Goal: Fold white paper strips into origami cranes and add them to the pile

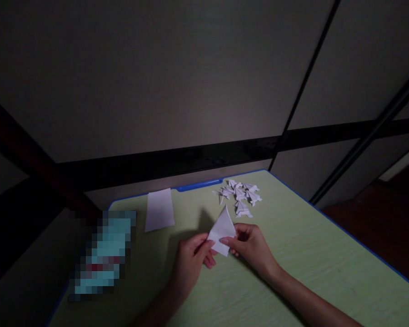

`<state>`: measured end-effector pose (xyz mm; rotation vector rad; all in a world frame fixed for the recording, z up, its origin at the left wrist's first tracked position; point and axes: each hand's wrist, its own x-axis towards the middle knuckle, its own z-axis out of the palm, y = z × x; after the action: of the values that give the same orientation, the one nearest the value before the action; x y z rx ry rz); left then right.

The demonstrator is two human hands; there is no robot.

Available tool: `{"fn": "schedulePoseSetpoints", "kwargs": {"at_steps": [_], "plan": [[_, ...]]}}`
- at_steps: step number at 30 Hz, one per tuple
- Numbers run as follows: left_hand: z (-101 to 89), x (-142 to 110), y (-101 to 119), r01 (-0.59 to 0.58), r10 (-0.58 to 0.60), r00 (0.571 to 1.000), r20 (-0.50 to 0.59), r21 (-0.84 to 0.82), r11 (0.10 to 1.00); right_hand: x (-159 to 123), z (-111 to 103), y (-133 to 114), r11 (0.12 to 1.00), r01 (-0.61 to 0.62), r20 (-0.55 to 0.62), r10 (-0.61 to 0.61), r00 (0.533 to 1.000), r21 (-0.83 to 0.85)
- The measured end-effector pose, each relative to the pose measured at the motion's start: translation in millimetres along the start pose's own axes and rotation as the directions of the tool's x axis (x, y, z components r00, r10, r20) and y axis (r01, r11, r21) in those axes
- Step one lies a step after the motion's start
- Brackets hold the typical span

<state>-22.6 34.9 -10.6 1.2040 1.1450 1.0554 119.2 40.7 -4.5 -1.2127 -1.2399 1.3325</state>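
A small folded sheet of white paper (221,229) is held above the table between both hands, its pointed end toward the far side. My left hand (190,256) pinches its left edge between thumb and fingers. On the other side, my right hand (250,245) grips the right edge, with the thumb lying across the front of the paper. Just beyond the hands lie several folded white paper figures (239,194) in a loose group. Farther left, a stack or sheet of white paper (159,210) rests flat.
The pale green table (293,259) has a blue edge and a blue handle slot (200,185) at the back. A pixelated turquoise object (105,254) lies along the left side. Grey cabinet panels (163,81) with a dark band stand right behind the table.
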Motion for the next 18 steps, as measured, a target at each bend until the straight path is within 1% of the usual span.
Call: {"fn": "schedulePoseSetpoints", "kwargs": {"at_steps": [6, 9, 12, 18], "plan": [[-1.5, 0.6, 0.0, -0.043, 0.044, 0.999, 0.01, -0.021, 0.999, 2.2, -1.6, -1.4, 1.0, 0.02, 0.006, -0.02, 1.0, -0.004], [-1.8, 1.0, 0.0, -0.036, 0.036, 0.999, -0.01, -0.036, 0.999, 1.7, -2.5, -2.0, 1.0, 0.02, 0.014, -0.02, 1.0, -0.004], [-1.9, 0.9, 0.8, -0.021, 0.02, 1.0, -0.009, -0.044, 0.999, 1.0, -2.9, -2.5, 1.0, 0.021, 0.016, -0.021, 1.0, -0.003], [-2.1, 1.6, 4.6, 0.011, -0.01, 1.0, 0.023, -0.053, 0.999, 1.9, -2.8, -3.2, 0.999, 0.032, 0.025, -0.032, 0.999, -0.01]]}}
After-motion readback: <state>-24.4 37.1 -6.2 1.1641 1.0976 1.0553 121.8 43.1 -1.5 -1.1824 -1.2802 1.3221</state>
